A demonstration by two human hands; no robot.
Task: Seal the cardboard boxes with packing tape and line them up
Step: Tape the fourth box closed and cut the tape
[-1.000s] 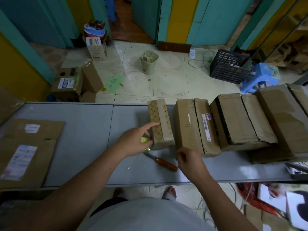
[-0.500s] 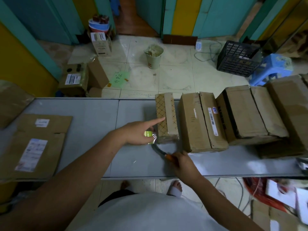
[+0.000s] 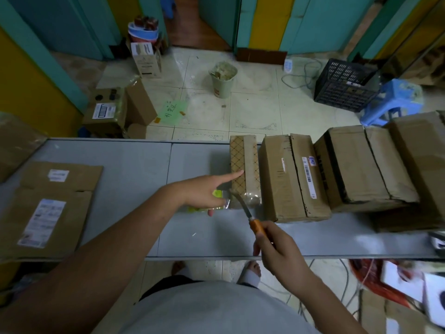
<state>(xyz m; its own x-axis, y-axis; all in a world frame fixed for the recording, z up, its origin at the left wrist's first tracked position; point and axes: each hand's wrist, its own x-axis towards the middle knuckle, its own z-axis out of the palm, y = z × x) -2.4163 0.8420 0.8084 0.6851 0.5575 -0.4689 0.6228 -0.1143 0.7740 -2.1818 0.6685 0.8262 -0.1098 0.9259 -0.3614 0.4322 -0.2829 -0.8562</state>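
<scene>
A narrow patterned box [image 3: 245,165] stands at the left end of a row of cardboard boxes [image 3: 291,174] on the grey table [image 3: 134,165]. My left hand [image 3: 204,191] holds a roll of clear tape with a yellow-green core [image 3: 218,200]; its index finger is stretched out and touches the patterned box's left side. My right hand [image 3: 277,247] grips the orange handle of a knife [image 3: 243,206]. The blade points up at the tape strip by the near left corner of that box.
Flattened cartons with labels [image 3: 48,208] lie on the table's left. Larger boxes [image 3: 361,165] continue the row to the right. Beyond the table are a bucket [image 3: 222,79], a black crate [image 3: 344,84], a blue stool [image 3: 395,100] and floor boxes [image 3: 108,112].
My right hand picked the knife up off the table and raised its blade to the tape at the patterned box. My left hand stayed at the box with the tape roll.
</scene>
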